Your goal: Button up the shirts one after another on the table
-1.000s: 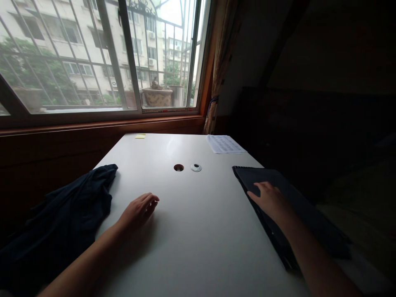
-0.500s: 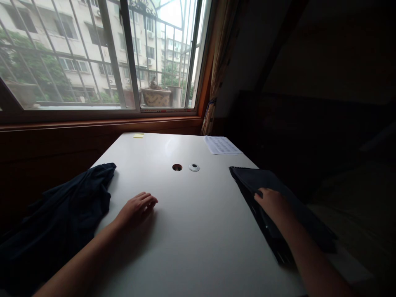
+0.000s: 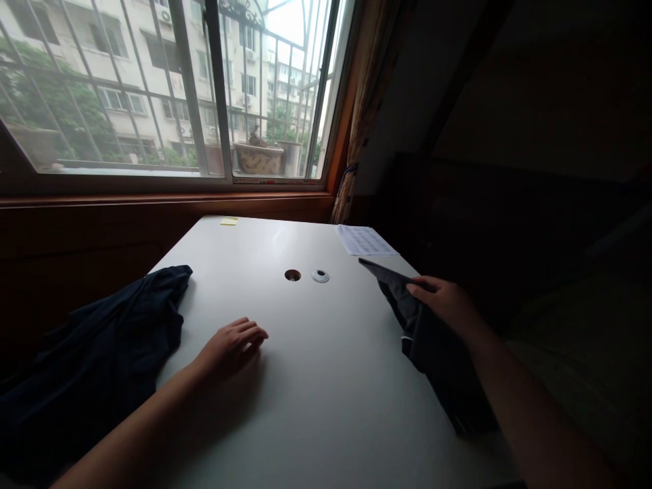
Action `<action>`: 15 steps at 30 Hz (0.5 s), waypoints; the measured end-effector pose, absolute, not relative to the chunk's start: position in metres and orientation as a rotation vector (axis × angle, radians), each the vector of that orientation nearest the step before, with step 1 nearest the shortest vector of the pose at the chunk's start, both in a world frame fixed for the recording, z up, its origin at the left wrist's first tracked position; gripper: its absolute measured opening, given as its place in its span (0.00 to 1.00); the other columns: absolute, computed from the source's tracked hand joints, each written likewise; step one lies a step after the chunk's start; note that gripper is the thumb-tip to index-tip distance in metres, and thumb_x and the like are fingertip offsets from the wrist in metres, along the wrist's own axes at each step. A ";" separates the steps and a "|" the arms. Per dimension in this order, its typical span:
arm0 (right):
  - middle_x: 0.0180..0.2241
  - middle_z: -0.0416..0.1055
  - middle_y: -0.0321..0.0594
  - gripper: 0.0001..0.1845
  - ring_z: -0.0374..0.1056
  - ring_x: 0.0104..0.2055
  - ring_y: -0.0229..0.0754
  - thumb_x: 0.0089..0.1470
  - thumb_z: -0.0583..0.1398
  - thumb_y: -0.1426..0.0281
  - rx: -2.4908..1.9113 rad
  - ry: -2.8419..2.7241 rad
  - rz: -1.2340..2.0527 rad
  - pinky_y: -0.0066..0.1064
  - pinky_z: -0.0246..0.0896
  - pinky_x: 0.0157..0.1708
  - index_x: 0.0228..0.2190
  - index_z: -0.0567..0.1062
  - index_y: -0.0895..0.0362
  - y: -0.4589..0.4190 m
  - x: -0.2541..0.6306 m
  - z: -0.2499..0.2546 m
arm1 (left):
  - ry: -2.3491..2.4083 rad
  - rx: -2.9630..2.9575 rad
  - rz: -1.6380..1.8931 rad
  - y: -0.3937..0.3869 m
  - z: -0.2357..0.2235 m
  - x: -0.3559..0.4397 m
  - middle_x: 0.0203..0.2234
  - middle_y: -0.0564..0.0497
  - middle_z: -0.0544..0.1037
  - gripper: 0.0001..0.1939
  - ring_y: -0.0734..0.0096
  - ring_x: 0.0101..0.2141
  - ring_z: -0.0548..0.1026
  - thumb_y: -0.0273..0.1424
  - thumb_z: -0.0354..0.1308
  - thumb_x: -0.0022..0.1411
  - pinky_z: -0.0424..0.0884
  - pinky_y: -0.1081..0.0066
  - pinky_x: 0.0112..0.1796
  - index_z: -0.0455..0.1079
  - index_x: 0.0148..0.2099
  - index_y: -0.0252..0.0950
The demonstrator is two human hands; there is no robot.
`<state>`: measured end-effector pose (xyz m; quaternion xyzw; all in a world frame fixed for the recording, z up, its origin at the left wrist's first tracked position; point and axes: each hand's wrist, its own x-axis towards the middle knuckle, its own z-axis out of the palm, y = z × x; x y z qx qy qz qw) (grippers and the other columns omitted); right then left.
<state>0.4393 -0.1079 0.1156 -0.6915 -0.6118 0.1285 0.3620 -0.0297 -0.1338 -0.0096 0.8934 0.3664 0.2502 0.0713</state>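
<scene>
- Outside the left grip (image 3: pixel 231 345), at far left: a rumpled dark blue cloth (image 3: pixel 122 326), draped across the tabletop's left edge and covering a stretch of it; its lower part sinks into shadow and is cut off.
- The left grip itself: fingers loosely bent, a gap showing under them, the thumb mostly hidden; the forearm leaves the view at the bottom.
- Straight beyond the left grip, near the far edge: a yellow note (image 3: pixel 229 221).
- Ahead of the left grip and to its right: a round hole (image 3: pixel 293 275), with a white ring cap (image 3: pixel 320 276) just beside it.
- Between the two grips: a broad run of white tabletop (image 3: pixel 331 387), its near edge out of view.
- Beyond the right grip (image 3: pixel 451 303) and left of it: printed sheets (image 3: pixel 367 240) by the far right corner, their print too small to read.
- In the right grip: a dark flat case (image 3: pixel 443 367), its upper edge pinched between thumb and fingers, tilted, with soft folds below.
- Right of that grip: the forearm covers part of the case, which probably reaches the tabletop's right edge; deep shadow blurs it.
</scene>
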 end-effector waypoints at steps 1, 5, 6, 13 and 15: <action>0.36 0.80 0.45 0.20 0.76 0.36 0.47 0.50 0.63 0.58 -1.704 -1.552 0.462 0.32 0.68 0.32 0.41 0.81 0.58 -0.108 0.423 0.119 | 1.092 2.667 0.764 -0.135 -0.008 -0.029 0.37 0.46 0.79 0.12 0.64 0.37 0.75 0.27 0.47 0.71 0.71 0.67 0.38 0.73 0.47 0.39; 0.36 0.79 0.43 0.21 0.76 0.34 0.46 0.50 0.65 0.57 -1.362 -1.385 0.917 0.33 0.71 0.32 0.43 0.78 0.58 -0.108 0.347 0.120 | 1.034 2.571 0.817 -0.144 0.001 -0.025 0.39 0.45 0.79 0.13 0.64 0.39 0.75 0.29 0.48 0.72 0.73 0.67 0.39 0.73 0.51 0.40; 0.36 0.79 0.42 0.23 0.76 0.34 0.45 0.51 0.66 0.57 -1.277 -1.327 1.023 0.34 0.72 0.33 0.45 0.77 0.57 -0.108 0.327 0.116 | 1.008 2.537 0.827 -0.147 0.003 -0.024 0.39 0.46 0.79 0.13 0.65 0.39 0.76 0.30 0.49 0.72 0.73 0.67 0.40 0.72 0.52 0.41; 0.42 0.77 0.42 0.32 0.76 0.40 0.45 0.52 0.67 0.60 -0.902 -1.219 1.727 0.36 0.72 0.40 0.56 0.65 0.52 -0.124 0.221 0.063 | 0.953 2.180 0.946 -0.147 -0.020 -0.030 0.54 0.40 0.72 0.25 0.61 0.43 0.78 0.41 0.55 0.69 0.78 0.63 0.43 0.59 0.64 0.42; 0.42 0.77 0.40 0.36 0.76 0.39 0.44 0.50 0.69 0.63 -0.884 -1.230 1.797 0.34 0.72 0.39 0.57 0.64 0.51 -0.129 0.212 0.049 | 0.975 2.147 0.960 -0.143 -0.030 -0.033 0.55 0.38 0.70 0.29 0.58 0.43 0.78 0.43 0.58 0.67 0.78 0.62 0.42 0.56 0.65 0.42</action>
